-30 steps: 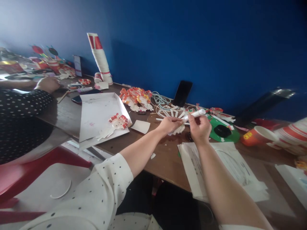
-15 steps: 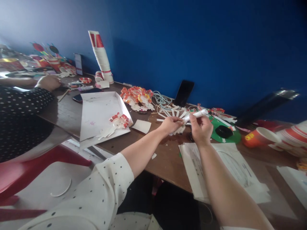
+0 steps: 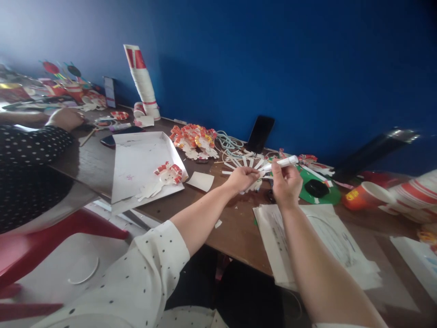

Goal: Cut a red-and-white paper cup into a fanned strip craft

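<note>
My right hand [image 3: 287, 182] is wrapped round a slim white tube [image 3: 287, 161], perhaps a glue tube, its narrow end pointing left. That end meets the fingertips of my left hand [image 3: 244, 178], which are pinched together. Whatever they pinch is too small and hidden to make out. Around and behind my left fingers, white paper strips [image 3: 235, 162] spread out like a fan; I cannot tell whether they lie on the table or are held. Just left stands a heap of red-and-white paper cutouts [image 3: 194, 136].
A white box lid [image 3: 131, 171] holds one cutout. A black phone [image 3: 261, 133] leans on the blue wall. Right of my hands are a green disc [image 3: 327, 197], paper sheets [image 3: 327, 228] and an orange cup [image 3: 367, 197]. A co-worker's dotted sleeve [image 3: 37, 143] shows at left.
The whole view has shifted very slightly left. Both hands keep their hold with the tube's end at my left fingertips; the tube has barely moved.
</note>
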